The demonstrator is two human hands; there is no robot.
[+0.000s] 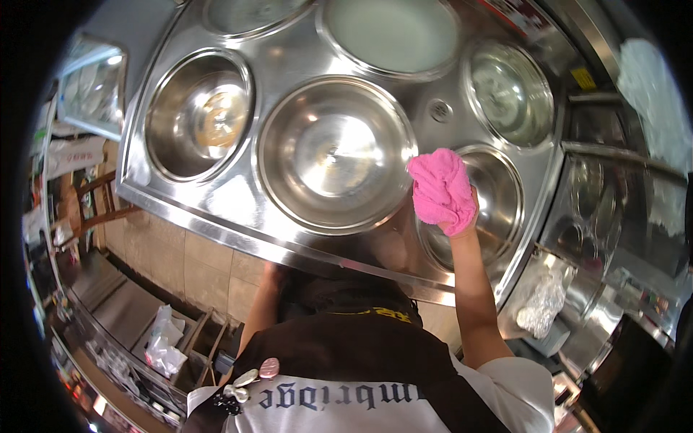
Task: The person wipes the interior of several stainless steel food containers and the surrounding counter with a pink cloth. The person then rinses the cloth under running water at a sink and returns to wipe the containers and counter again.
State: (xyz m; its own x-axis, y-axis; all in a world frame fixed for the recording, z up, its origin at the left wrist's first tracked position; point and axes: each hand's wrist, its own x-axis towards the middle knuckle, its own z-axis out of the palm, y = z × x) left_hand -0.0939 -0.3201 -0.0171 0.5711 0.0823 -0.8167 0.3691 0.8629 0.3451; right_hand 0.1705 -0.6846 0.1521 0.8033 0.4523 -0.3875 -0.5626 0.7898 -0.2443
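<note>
My right hand (466, 222) grips a bunched pink cloth (441, 187), which covers most of the fingers. The cloth is above the gap between the large central steel basin (330, 211) and a smaller steel basin (490, 184) on the right. Both basins are set in a stainless steel counter (233, 200). My left hand (275, 269) hangs low by the counter's front edge, mostly hidden, so its fingers cannot be made out. A third steel basin (178, 130) on the left has a brownish patch at its bottom.
At the back, a wide round vessel (392, 35) holds something pale. Another metal basin (509, 92) and a small round drain (440, 110) are at the right. A wooden chair (89, 203) stands left; a white plastic bag (162, 343) lies lower left. Clear plastic wrapping (541, 306) is beside the counter.
</note>
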